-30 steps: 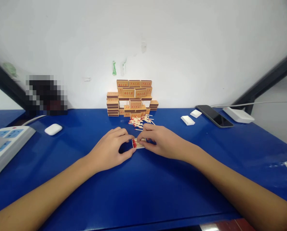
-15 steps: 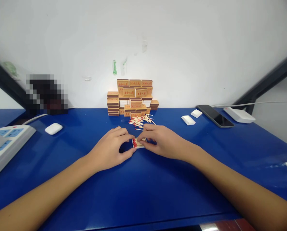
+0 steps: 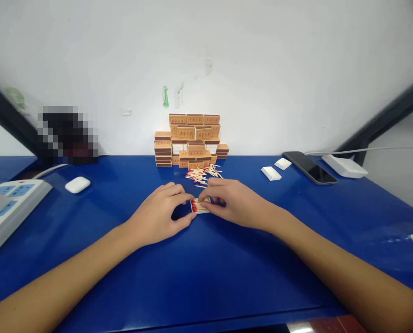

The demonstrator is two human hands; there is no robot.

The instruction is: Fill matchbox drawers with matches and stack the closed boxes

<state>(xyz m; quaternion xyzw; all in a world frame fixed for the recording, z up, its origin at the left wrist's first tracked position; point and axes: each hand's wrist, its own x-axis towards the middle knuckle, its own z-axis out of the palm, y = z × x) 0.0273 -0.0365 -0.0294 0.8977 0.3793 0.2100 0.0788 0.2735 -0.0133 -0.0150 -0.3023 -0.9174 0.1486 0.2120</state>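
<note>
A small white matchbox tray (image 3: 202, 212) lies on the blue table with red-headed matches (image 3: 194, 206) side by side in it. The thumb and index finger of my left hand (image 3: 163, 210) grip the tray's left end from its near and far sides. Over the tray's right half, my right hand (image 3: 229, 199) has its thumb and index finger drawn together on the matches; the fingers partly hide them. Just beyond lies a loose pile of matches (image 3: 199, 175), heads mostly to the left. Behind it, several matchboxes (image 3: 195, 149) are stacked against the wall.
Two small white pieces (image 3: 271, 173) lie to the right, near a dark phone (image 3: 310, 167) and a white box (image 3: 345, 166). On the left are a white earbud case (image 3: 77, 185) and a power strip (image 3: 22, 203). A white cable runs along the back right.
The fingers of my right hand have shifted very slightly over the matches in the tray, with the thumb a little farther left. My left hand keeps its place.
</note>
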